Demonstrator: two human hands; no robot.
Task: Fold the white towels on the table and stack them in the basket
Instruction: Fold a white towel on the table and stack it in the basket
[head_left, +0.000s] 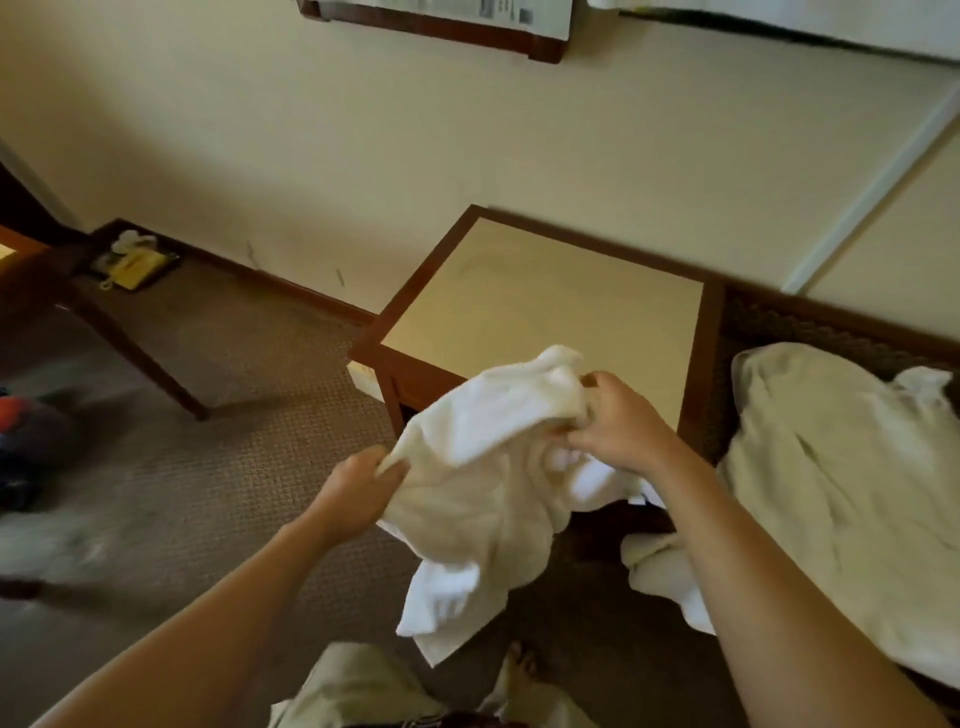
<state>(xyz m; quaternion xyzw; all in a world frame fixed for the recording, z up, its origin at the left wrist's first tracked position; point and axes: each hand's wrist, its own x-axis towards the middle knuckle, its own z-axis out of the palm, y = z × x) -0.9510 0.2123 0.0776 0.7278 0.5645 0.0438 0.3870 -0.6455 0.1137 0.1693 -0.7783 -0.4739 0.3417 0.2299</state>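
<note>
A crumpled white towel (483, 478) hangs in the air in front of the small table (540, 306), held between both hands. My left hand (358, 493) pinches its left edge. My right hand (621, 426) grips bunched cloth near the towel's top right. The towel's lower part droops toward the floor. The table has a dark wood frame and a pale top with nothing on it. More white cloth (841, 483) lies heaped at the right, over a dark woven wicker edge (810, 327) that may be the basket; I cannot tell for sure.
Brown carpet (234, 467) covers the floor at the left. A dark wooden table leg (140, 358) slants across at the left, with a tray of small items (132, 262) behind it by the wall. Blurred dark objects sit at the far left edge.
</note>
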